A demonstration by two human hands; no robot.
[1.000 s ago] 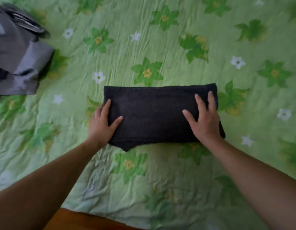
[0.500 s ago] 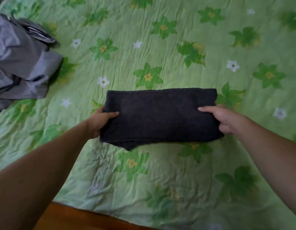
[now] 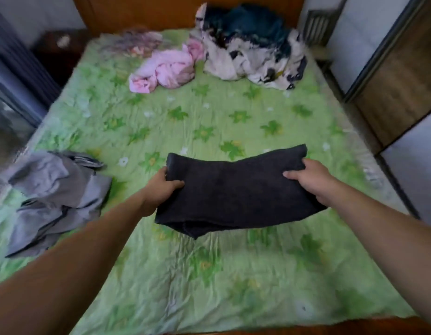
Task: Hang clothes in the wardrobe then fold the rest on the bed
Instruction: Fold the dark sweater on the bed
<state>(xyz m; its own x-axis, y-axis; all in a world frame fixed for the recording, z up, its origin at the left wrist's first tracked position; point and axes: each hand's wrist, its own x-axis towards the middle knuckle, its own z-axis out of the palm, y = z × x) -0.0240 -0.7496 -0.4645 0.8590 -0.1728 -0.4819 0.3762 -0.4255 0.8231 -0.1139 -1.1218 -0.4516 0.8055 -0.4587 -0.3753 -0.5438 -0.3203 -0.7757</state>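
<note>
Here both hands [image 3: 159,187] [image 3: 313,181] pinch the folded dark garment [image 3: 233,194] above the bed [image 3: 209,274].

Soft daylight, motion blur, wide-angle edge distortion

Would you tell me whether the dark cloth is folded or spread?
Folded: the dark cloth shows stacked layers along its near edge, held between left hand and right hand.

Past my hands, a wooden headboard [image 3: 185,13] backs the green floral bedspread [image 3: 209,274]. A dark nightstand [image 3: 57,52] sits far left; panelled wardrobe doors [image 3: 400,88] stand right.
</note>
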